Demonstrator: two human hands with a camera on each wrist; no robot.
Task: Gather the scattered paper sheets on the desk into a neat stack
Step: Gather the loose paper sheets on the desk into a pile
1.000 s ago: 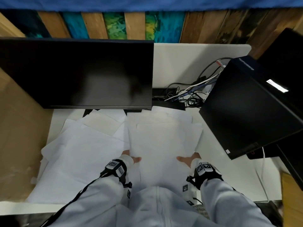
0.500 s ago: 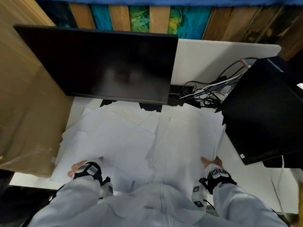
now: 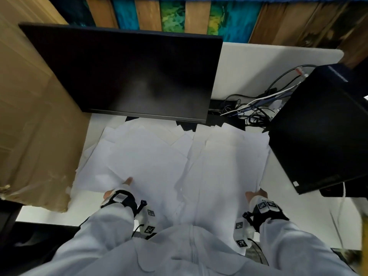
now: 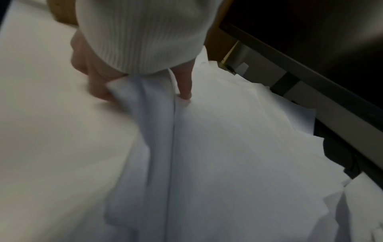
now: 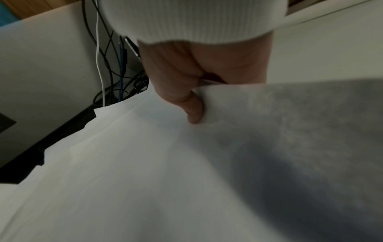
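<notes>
White paper sheets cover the white desk (image 3: 310,214) in two loose heaps. The left heap (image 3: 139,160) fans out below the monitor; my left hand (image 3: 119,188) pinches its near edge, thumb on top and fingers under the sheets (image 4: 145,104). The right heap (image 3: 227,162) lies beside the black computer case. My right hand (image 3: 255,194) grips the right heap's near right corner, with the thumb (image 5: 192,106) pressed on the top sheet (image 5: 145,163) and the other fingers hidden beneath.
A black monitor (image 3: 135,76) stands behind the sheets. A black computer case (image 3: 322,132) stands at the right, with tangled cables (image 3: 254,108) behind it. A brown cardboard panel (image 3: 33,116) borders the desk's left side.
My hands have spread apart: the left went from the middle sheets to the left heap's near edge, the right went out to the right heap's corner. The head view shifted left.
</notes>
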